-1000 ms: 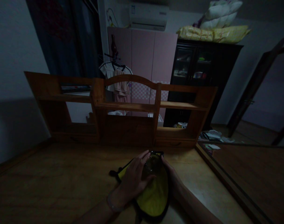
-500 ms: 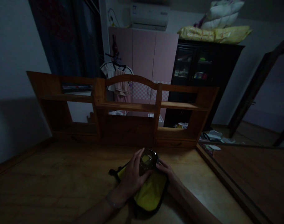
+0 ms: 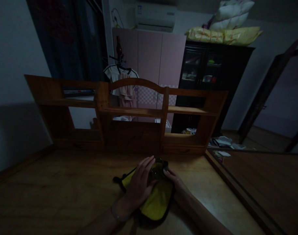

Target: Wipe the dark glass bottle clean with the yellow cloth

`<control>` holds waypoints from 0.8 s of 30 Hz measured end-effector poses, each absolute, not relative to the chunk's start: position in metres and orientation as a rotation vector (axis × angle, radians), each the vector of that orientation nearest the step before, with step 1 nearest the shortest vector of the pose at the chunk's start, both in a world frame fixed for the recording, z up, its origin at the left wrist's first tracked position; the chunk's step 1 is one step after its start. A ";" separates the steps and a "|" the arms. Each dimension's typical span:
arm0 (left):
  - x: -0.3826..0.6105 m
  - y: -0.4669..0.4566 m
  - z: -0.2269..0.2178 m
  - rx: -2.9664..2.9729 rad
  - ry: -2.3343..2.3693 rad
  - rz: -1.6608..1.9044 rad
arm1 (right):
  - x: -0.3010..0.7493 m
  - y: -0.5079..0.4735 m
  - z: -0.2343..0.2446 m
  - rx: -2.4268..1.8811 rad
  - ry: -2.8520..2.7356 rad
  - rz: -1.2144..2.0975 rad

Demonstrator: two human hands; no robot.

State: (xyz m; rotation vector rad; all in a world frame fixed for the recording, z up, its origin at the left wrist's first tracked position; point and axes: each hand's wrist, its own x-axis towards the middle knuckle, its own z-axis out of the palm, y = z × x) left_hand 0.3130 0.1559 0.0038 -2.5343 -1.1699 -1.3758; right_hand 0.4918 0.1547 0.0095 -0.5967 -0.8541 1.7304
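Observation:
A small round glass dish (image 3: 156,173), see-through and dark in this light, is held between my two hands just above a yellow cloth with black edging (image 3: 156,204). My left hand (image 3: 140,179) curves round the dish's left side, thumb toward the near side. At the right, my right hand (image 3: 174,181) grips the dish's edge with its thumb on top; its other fingers are hidden under the cloth's edge. The dish is tilted, and much of it is covered by my fingers. The cloth lies slantwise on the wooden tabletop (image 3: 65,186), a black tab at its left corner.
Behind my hands stands a wooden shelf unit (image 3: 131,112) with small drawers at its base. A raised wooden edge (image 3: 233,187) runs along the tabletop's right side. A wall (image 3: 14,107) borders the left. Farther back are a pink wardrobe (image 3: 150,55) and a dark cabinet (image 3: 217,71).
The glass dish has tipped between my hands, so its round opening no longer faces me. Both hands stay nearly in place, with the left fingers slightly farther over the dish.

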 end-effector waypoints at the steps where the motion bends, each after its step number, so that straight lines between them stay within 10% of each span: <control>1: 0.313 0.156 0.004 -2.534 -1.155 -1.378 | 0.492 0.155 0.009 -0.603 -0.851 1.731; 24: 0.314 0.155 0.008 -2.660 -1.392 -1.853 | 0.495 0.154 0.014 -0.607 -0.788 1.828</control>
